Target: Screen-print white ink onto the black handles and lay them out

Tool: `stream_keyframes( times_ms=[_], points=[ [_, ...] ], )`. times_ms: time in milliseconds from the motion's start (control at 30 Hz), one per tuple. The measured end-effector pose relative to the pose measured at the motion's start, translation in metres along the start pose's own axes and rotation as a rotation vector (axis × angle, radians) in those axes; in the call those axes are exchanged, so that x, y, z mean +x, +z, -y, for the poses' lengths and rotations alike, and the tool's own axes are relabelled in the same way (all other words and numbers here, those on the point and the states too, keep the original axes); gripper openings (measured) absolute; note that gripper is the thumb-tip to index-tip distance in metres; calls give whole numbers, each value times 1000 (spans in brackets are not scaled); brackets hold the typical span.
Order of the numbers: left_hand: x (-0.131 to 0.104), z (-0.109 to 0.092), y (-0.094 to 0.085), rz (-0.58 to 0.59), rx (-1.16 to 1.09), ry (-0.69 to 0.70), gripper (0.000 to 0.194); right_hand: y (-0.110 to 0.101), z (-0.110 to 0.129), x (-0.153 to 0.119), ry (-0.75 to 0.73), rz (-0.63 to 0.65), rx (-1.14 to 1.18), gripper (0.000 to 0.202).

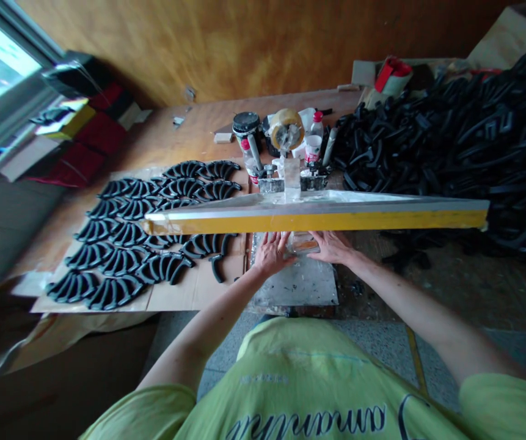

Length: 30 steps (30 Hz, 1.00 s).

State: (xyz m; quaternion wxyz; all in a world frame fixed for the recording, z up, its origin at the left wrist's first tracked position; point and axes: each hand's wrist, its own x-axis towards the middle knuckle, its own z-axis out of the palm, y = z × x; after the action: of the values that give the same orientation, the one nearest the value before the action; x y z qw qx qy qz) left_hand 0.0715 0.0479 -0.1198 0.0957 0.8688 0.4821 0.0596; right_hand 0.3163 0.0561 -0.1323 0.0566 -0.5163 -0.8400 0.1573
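Note:
My left hand (272,252) rests at the front of a taped block (303,243), its fingers stretched forward and spread. Across from it, my right hand (331,247) lies at the block's other side, thumb apart from the fingers. Fingertips of both hands run close under a raised frame with a yellow front edge (317,220), which hides part of them. I see nothing held in either hand. Below the hands is a grey, stained base plate (297,284). A clamp (272,183) stands behind the frame, with a roll of tape (287,129) above it.
Left, rows of curved black pieces (120,260) lie on cardboard (189,294); one loose piece (217,269) is nearest me. A big heap of black pieces (446,140) fills the right. Behind stand a black-lidded jar (246,124), a red-capped bottle (317,125) and a cup (313,148).

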Motion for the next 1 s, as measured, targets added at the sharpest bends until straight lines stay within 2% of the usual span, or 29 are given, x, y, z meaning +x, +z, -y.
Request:
stream_keyframes(
  times_ms=[133,233,400,533,633,733,833,1000],
  points=[
    [3,-6,11,55,-50,-165,60,16,1,2,28,6,47,82],
    [3,-6,14,100,-47,-224,53,18,2,3,21,-8,57,84],
    [3,-7,6,25,-51,-118,59,4,4,4,60,121,96,76],
    [4,-8,2,-29,-46,-65,66,8,7,6,55,51,69,88],
    [4,-8,2,13,-46,-86,59,19,11,7,82,16,71,83],
    [4,-6,0,75,-19,-126,51,22,14,7,99,79,93,70],
    [5,-4,-1,86,-22,-105,56,15,14,6,114,135,83,63],
    [3,4,4,26,-6,-4,80,0,8,1,19,-28,23,89]
  ],
)
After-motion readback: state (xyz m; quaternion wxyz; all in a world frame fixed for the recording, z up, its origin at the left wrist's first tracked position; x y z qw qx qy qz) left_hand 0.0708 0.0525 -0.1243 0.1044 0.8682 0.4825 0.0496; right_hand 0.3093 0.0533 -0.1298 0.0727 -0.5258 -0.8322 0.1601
